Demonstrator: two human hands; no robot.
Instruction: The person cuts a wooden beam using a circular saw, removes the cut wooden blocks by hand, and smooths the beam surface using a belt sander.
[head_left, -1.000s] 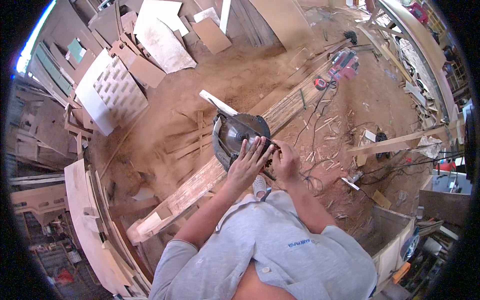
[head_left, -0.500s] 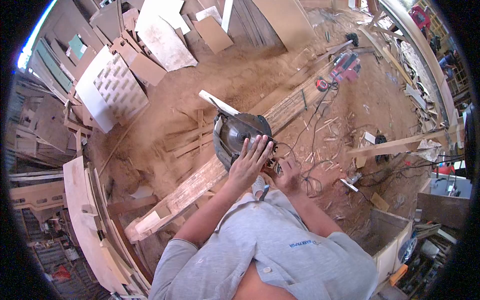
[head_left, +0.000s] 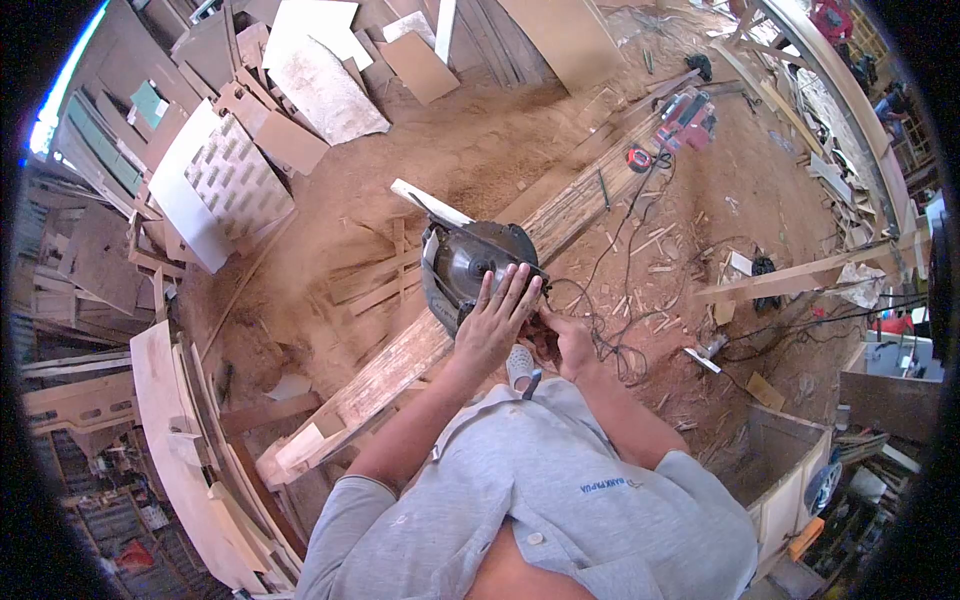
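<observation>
A circular saw with its round blade facing up rests over a long timber beam. My left hand lies flat against the saw, its fingers stretched out over the lower part of the blade. At the saw's right edge is my right hand, with thumb and fingers drawn together. What they pinch, if anything, is hidden. A white strip sticks out beyond the far side of the saw. My shoe shows just below the hands.
Farther along the beam are a red tape measure and a red power tool. Black cords and wood scraps litter the sawdust floor at right. Boards lean at the back left. An open wooden box stands at lower right.
My right hand has shifted slightly up, its thumb now reaching to the saw's edge. My left hand stays flat on the saw. The whole view has moved a little.
</observation>
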